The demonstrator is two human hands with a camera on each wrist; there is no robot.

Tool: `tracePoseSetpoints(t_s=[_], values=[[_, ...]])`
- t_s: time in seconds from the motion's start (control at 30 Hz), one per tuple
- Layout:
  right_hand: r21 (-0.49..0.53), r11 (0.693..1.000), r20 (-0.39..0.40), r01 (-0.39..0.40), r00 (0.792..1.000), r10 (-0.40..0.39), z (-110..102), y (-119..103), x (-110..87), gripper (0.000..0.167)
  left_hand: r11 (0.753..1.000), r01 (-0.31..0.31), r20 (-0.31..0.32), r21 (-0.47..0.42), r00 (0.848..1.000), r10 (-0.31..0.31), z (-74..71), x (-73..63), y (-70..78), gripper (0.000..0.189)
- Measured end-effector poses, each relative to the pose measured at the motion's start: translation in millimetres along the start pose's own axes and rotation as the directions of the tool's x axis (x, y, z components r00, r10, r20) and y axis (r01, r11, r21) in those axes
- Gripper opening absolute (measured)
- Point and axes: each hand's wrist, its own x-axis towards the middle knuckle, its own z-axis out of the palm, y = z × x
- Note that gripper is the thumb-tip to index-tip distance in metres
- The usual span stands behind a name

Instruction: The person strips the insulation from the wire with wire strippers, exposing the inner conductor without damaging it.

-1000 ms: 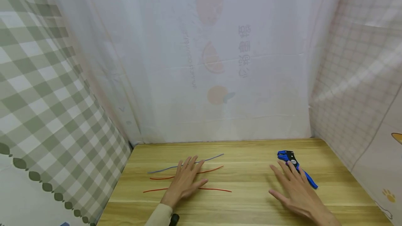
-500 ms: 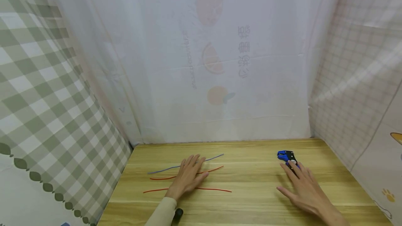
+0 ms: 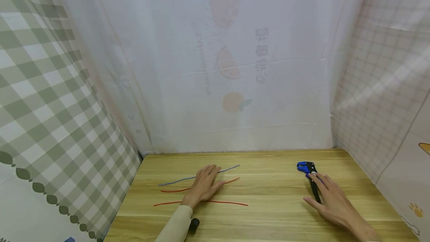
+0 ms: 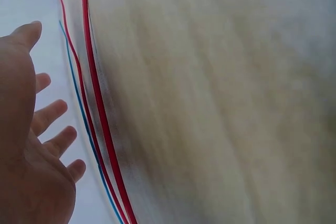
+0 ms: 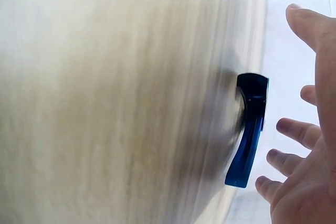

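Three wires lie roughly side by side on the left of the wooden table: a blue wire (image 3: 176, 180) farthest back, a red wire (image 3: 174, 191) in the middle and another red wire (image 3: 231, 202) in front. Over their middle stretches my left hand (image 3: 202, 186), fingers extended and holding nothing, hiding part of each. In the left wrist view the palm (image 4: 31, 145) faces the wires. At the right lies a wire stripper (image 3: 306, 167) with blue and black parts. My right hand (image 3: 332, 202) hovers palm-down over its handles, fingers loosely spread; the right wrist view shows the blue handle (image 5: 247, 150) apart from the fingers.
The wooden table (image 3: 268, 212) ends at a white printed curtain (image 3: 282, 96) behind. A green checked cloth (image 3: 50, 115) hangs on the left, a grid-patterned one (image 3: 379, 70) on the right. Beside the left sleeve (image 3: 176, 225) shows a small black object (image 3: 194, 225).
My left hand has shifted slightly to the right above the wires. My right hand has drifted right, uncovering the stripper's black handle. Wires and stripper have stayed in place.
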Motion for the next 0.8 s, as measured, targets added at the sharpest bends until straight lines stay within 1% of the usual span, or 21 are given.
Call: tracePoseSetpoints(t_s=[0.1, 0.17, 0.37, 0.5, 0.67, 0.73, 0.8], values=[[-0.002, 1.0, -0.023, 0.011, 1.0, -0.011, 0, 4, 0.6, 0.09, 1.0, -0.014, -0.01, -0.006, 1.0, 0.014, 1.2, 1.5, -1.5, 0.061], [0.008, 1.0, -0.027, 0.005, 1.0, -0.005, -1, 7, 1.4, 0.089, 1.0, -0.013, -0.016, -0.023, 1.0, 0.013, 1.1, 3.5, -1.5, 0.059], [0.024, 0.999, -0.02, -0.032, 0.999, 0.032, -5, 11, 4.6, 0.087, 0.998, 0.042, -0.018, -0.056, 0.999, -0.043, 0.2, 12.8, -2.2, 0.053], [0.025, 0.997, 0.006, -0.07, 0.998, 0.069, -8, 14, 7.1, 0.084, 0.997, 0.045, -0.052, -0.059, 0.997, -0.048, 1.1, 17.5, -4.3, 0.047], [0.023, 0.991, 0.066, -0.132, 0.989, 0.13, -10, 20, 10.7, 0.084, 0.997, 0.016, -0.11, -0.071, 0.994, -0.024, 1.4, 19.3, -5.1, 0.04], [0.026, 0.988, 0.083, -0.153, 0.985, 0.15, -10, 22, 11.8, 0.085, 0.997, 0.009, -0.122, -0.07, 0.992, -0.017, 1.7, 20.0, -5.5, 0.038], [0.025, 0.985, 0.094, -0.17, 0.981, 0.167, -10, 24, 13.2, 0.086, 0.998, 0.014, -0.123, -0.069, 0.992, -0.023, 2.6, 21.3, -6.6, 0.036]])
